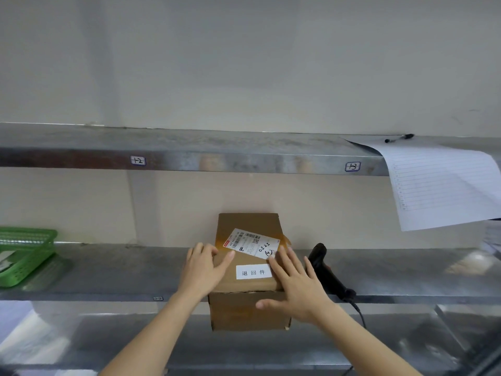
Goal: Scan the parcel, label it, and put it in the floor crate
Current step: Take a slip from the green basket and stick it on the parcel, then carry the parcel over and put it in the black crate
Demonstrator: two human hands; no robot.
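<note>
A brown cardboard parcel stands on the metal shelf, its front overhanging the shelf edge. On its top are a white shipping label with barcodes and handwriting, and a white sticker with printed characters. My left hand rests flat on the parcel's top left, fingers spread. My right hand lies flat on the top right, thumb on the front face, fingers touching both the label and the sticker. A black handheld scanner lies on the shelf just right of the parcel, its cable hanging down.
A green plastic basket sits at the shelf's left end. An upper metal shelf carries small tags, a lined paper sheet hanging over its right edge, and a pen. A lower shelf shows below.
</note>
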